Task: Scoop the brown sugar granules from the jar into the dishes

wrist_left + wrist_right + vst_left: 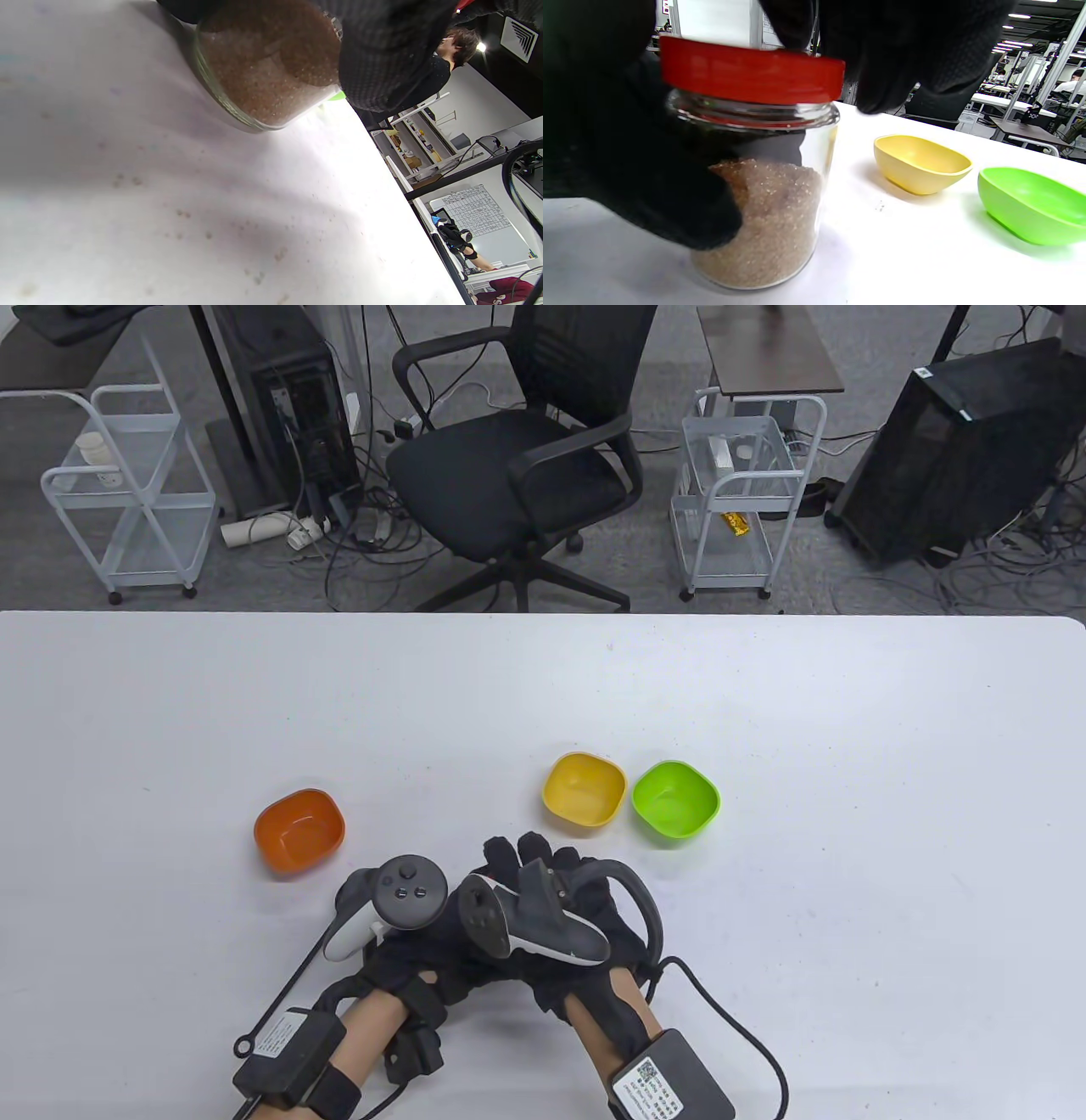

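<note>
A glass jar [780, 212] about half full of brown sugar granules stands on the white table [764, 712], also seen from below in the left wrist view [267, 63]. My left hand [416, 963] grips the jar's body; its glove [649, 182] wraps the near side. My right hand [534, 869] holds the red lid [751, 72] from above, the lid sitting loosely at the jar's threaded rim. In the table view both hands hide the jar. An orange dish [299, 830] lies to the left; a yellow dish [584, 789] and a green dish [675, 800] lie to the right, all empty.
The yellow dish [920, 163] and green dish [1031, 203] stand side by side just beyond the jar. A few stray granules speckle the table [182, 214]. An office chair [517, 449] and wire carts stand past the table's far edge.
</note>
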Demonstrator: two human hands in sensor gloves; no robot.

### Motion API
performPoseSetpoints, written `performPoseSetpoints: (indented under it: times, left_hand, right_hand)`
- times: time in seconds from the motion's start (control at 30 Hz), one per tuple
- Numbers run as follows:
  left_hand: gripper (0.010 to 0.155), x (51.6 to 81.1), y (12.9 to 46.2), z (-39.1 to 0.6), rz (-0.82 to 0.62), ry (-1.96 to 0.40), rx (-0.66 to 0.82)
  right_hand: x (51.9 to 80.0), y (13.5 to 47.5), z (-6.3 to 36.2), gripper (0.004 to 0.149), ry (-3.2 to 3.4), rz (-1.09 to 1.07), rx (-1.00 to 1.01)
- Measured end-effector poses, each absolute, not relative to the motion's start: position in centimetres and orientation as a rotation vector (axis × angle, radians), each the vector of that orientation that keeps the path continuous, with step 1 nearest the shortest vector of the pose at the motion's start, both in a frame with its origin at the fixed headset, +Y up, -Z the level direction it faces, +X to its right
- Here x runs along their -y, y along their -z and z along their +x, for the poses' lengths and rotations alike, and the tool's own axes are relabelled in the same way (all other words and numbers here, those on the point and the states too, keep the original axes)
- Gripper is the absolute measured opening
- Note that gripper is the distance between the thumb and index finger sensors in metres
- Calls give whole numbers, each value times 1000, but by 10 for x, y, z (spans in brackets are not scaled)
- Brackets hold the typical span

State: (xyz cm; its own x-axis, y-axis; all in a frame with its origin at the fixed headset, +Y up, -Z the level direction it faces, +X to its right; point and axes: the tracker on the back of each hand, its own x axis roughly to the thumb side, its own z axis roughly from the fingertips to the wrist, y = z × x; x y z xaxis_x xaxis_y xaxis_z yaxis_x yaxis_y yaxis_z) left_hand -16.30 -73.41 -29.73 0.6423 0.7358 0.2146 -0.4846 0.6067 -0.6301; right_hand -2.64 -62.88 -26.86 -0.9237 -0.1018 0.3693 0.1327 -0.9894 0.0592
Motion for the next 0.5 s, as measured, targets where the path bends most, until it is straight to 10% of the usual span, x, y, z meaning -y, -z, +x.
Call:
performPoseSetpoints:
  times: [0.5]
  left_hand:
    - [113,734,297,-163,-569,-738,487]
  right_hand:
    - [633,269,-24,78,2948,-872,401]
